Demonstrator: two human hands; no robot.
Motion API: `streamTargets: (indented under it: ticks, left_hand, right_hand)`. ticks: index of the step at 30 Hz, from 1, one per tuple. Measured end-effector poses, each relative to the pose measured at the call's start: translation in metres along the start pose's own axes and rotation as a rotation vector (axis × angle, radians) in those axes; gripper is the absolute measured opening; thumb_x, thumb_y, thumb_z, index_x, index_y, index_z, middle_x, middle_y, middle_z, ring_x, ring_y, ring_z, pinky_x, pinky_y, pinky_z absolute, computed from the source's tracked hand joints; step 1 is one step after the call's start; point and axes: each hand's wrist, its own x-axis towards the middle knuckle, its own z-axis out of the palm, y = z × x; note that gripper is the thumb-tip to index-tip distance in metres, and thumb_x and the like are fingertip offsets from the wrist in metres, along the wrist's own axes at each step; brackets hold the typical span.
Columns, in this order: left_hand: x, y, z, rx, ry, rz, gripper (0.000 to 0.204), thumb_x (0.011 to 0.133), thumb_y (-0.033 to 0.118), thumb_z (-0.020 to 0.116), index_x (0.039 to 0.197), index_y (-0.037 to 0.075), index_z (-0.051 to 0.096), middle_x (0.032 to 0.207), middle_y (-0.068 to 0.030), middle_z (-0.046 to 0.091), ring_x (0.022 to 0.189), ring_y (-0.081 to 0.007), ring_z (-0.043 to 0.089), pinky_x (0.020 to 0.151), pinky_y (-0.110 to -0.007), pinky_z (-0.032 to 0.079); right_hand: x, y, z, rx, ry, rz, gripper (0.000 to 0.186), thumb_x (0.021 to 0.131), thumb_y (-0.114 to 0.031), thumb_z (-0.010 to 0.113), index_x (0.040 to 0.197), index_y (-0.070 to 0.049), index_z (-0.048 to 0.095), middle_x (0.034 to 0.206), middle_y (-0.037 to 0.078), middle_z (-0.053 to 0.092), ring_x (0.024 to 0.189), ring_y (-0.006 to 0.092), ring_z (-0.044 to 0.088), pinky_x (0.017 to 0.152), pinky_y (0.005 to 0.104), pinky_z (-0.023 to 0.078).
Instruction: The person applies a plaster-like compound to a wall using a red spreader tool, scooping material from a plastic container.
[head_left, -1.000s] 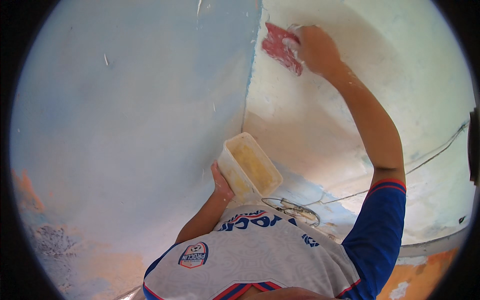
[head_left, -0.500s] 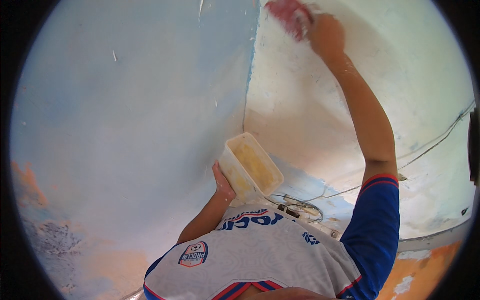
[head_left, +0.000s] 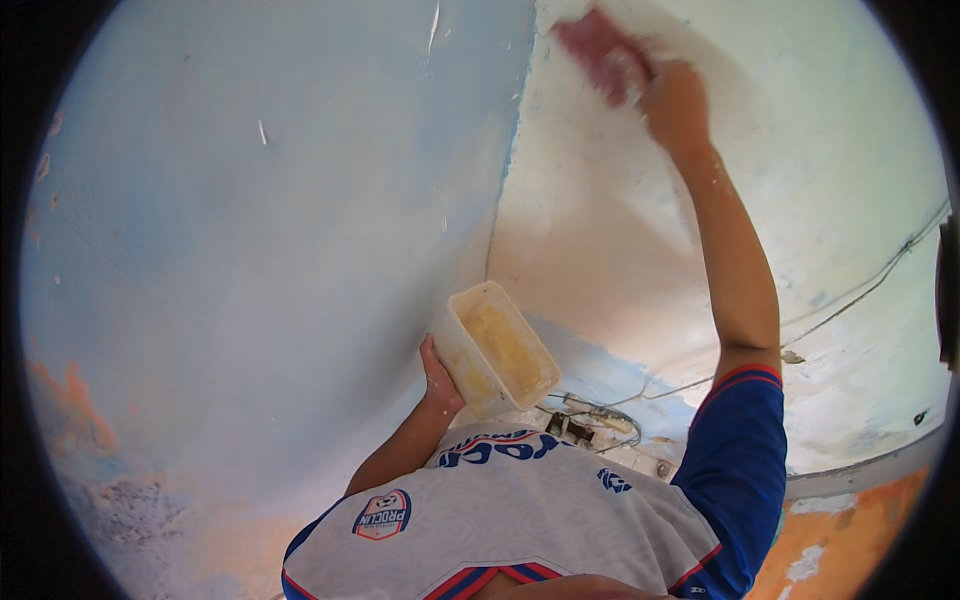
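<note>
My right hand (head_left: 678,105) is raised high against the pale wall, closed around a wide red brush (head_left: 603,60), which is blurred by motion. The brush's head lies close to the corner line, on the pale side. Lower down, near my chest, my left hand (head_left: 440,377) grips a rectangular white plastic tub (head_left: 468,362) from its left side. The tub is tilted, and its inside shows yellowish stains. My left thumb shows on the tub's side wall; the other fingers are hidden behind it.
A bluish wall (head_left: 270,250) meets the pale wall (head_left: 820,170) at a vertical corner. A thin cable (head_left: 850,305) crosses the pale wall. Loose wires (head_left: 620,425) hang by an opening below the tub. Orange patches and peeling paint show at the lower edges.
My right hand and the brush have shifted slightly down and right in the picture. The tub sits a little lower, still in my left hand. The whole view has shifted slightly.
</note>
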Motion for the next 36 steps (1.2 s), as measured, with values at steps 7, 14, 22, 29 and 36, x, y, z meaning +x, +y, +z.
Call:
streamTargets:
  ticks: [7,14,22,29,36]
  left_hand:
    - [-0.007,0.012,0.0,0.023,-0.022,0.018,0.077,0.098,0.065,0.027,0.153,0.013,0.045,0.149,-0.0126,0.053,0.136,-0.0349,0.054,0.112,-0.053,0.046]
    - [-0.008,0.008,-0.021,0.06,-0.033,-0.027,0.078,0.098,0.066,0.03,0.154,0.014,0.044,0.151,-0.012,0.052,0.136,-0.0339,0.053,0.111,-0.052,0.046]
    - [-0.016,0.005,-0.017,-0.011,0.016,0.0,0.074,0.101,0.063,0.027,0.155,0.015,0.043,0.153,-0.0119,0.05,0.138,-0.0344,0.051,0.113,-0.054,0.044]
    - [-0.007,-0.017,-0.001,-0.002,0.066,0.011,0.071,0.102,0.063,0.038,0.154,0.016,0.044,0.152,-0.0088,0.051,0.138,-0.0314,0.051,0.114,-0.05,0.044]
    - [0.009,-0.085,-0.002,-0.022,-0.224,-0.031,0.07,0.104,0.063,0.037,0.15,0.012,0.048,0.145,-0.0098,0.059,0.13,-0.031,0.059,0.108,-0.05,0.051]
  right_hand:
    - [-0.001,0.003,-0.003,-0.438,-0.103,0.195,0.038,0.104,-0.039,0.056,0.116,-0.006,0.07,0.088,0.022,0.073,0.077,0.0411,0.07,0.071,0.0487,0.054]
    - [-0.084,-0.007,0.039,-0.36,-0.357,-0.097,0.029,0.101,-0.027,0.06,0.123,-0.008,0.062,0.084,0.021,0.072,0.085,0.0435,0.069,0.073,0.0518,0.055]
    - [-0.193,-0.034,-0.005,0.355,0.323,0.567,0.013,0.098,-0.01,0.07,0.103,0.001,0.067,0.088,0.012,0.073,0.067,0.0206,0.07,0.063,0.0293,0.053]
    - [-0.348,-0.073,-0.025,0.232,0.18,0.103,0.025,0.074,0.006,0.074,0.097,-0.003,0.071,0.109,0.015,0.075,0.102,0.0371,0.073,0.085,0.0425,0.061]
    - [-0.417,-0.056,-0.108,0.23,0.188,0.264,0.011,0.093,-0.005,0.071,0.104,-0.003,0.068,0.11,0.018,0.075,0.104,0.0378,0.071,0.092,0.0461,0.058]
